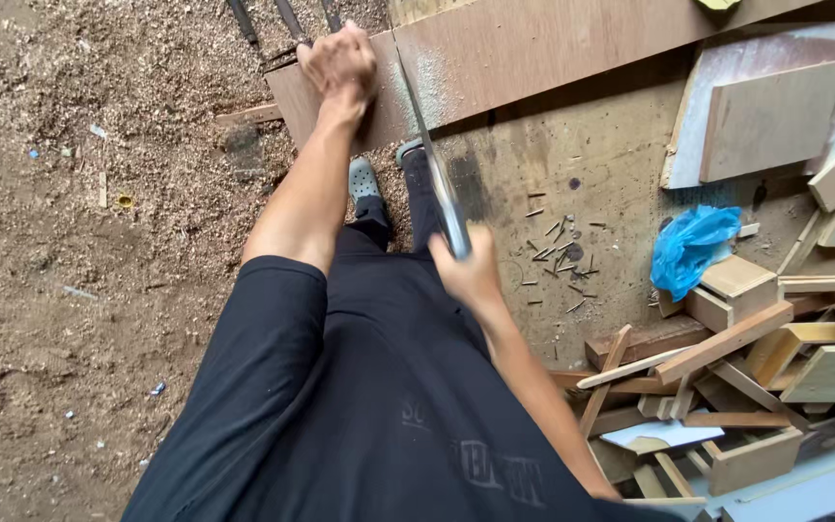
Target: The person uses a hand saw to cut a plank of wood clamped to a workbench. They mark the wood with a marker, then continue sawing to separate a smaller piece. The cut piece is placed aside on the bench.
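My left hand [340,63] presses down on the near end of a long brown plywood board [533,48] that runs across the top of the view. My right hand [471,274] is closed around the handle of a hand saw [432,159]. The saw's blade runs up from my hand and meets the board just right of my left hand, where pale sawdust lies on the board. My foot in a grey shoe [363,180] stands below the board.
Sawdust and shavings [79,193] cover the ground at left. A stained work surface [611,164] holds scattered nails [558,253]. A blue plastic bag [690,246] and a pile of wood offcuts [746,377] lie at right. Flat panels [770,121] sit at upper right.
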